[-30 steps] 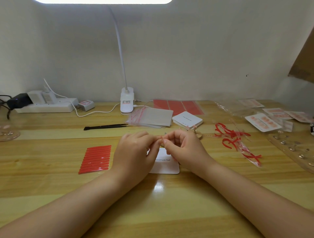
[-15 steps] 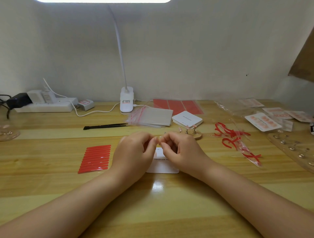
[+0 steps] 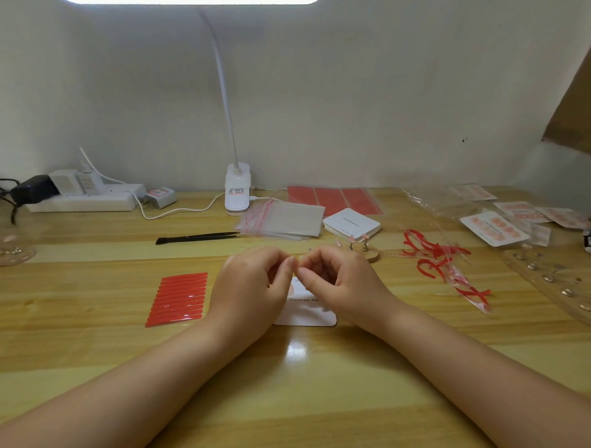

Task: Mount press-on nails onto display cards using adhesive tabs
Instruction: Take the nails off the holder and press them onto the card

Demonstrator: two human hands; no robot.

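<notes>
The left hand (image 3: 252, 287) and right hand (image 3: 339, 281) meet fingertip to fingertip, each grip curled; anything pinched is too small to tell. Beneath them the white rounded display card (image 3: 307, 315) lies flat on the wooden counter (image 3: 96, 345), long axis running twelve to six o'clock.

Bright, even light falls from the overhead lamp (image 3: 195, 1), glaring on the glossy table (image 3: 295, 350); edges bow.

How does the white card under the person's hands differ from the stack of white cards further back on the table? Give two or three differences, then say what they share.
The card under the hands is a single card; the stack of cards is several cards piled up. The single card lies close to the person and is partly hidden by the left hand and right hand; the stack sits further back, uncovered. The single card lies square to the person; the stack is turned at an angle. Both are white, round-cornered and printed with small dark text.
</notes>
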